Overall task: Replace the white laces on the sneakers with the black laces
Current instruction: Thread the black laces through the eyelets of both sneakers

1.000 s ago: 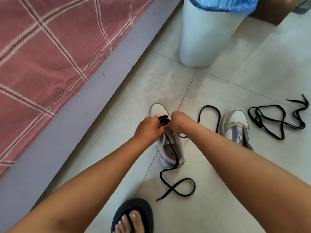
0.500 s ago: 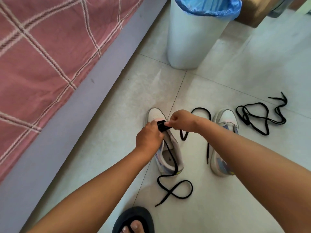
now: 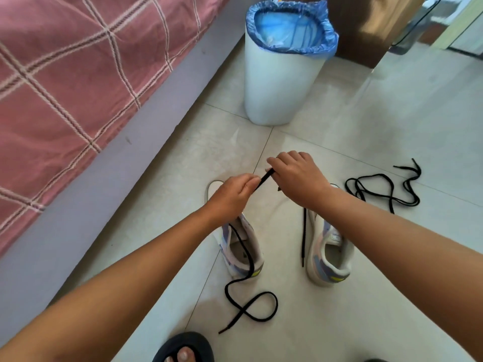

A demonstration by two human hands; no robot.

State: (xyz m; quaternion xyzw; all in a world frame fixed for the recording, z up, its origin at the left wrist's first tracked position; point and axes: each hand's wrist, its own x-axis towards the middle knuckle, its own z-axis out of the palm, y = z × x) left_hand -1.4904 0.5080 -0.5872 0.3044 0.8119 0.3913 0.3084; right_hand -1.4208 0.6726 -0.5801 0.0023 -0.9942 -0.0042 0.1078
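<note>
The left hand (image 3: 232, 194) pinches a black lace (image 3: 264, 178) above the left sneaker (image 3: 241, 246), fingers closed on it. The right hand (image 3: 298, 176) grips the same lace just beyond. Its tail loops on the floor behind that sneaker. Step in hand: threading. The next move likely calls for feeding the tip through an eyelet. A second black lace (image 3: 381, 189) lies beyond the right sneaker (image 3: 329, 254).

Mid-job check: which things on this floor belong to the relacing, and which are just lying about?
Part of the job:
- left sneaker
- right sneaker
- black lace, pinched between left hand and right hand
- spare black lace, loose on the tiles

Just lying about:
- bin with blue liner
- bed
- dark sandal
</note>
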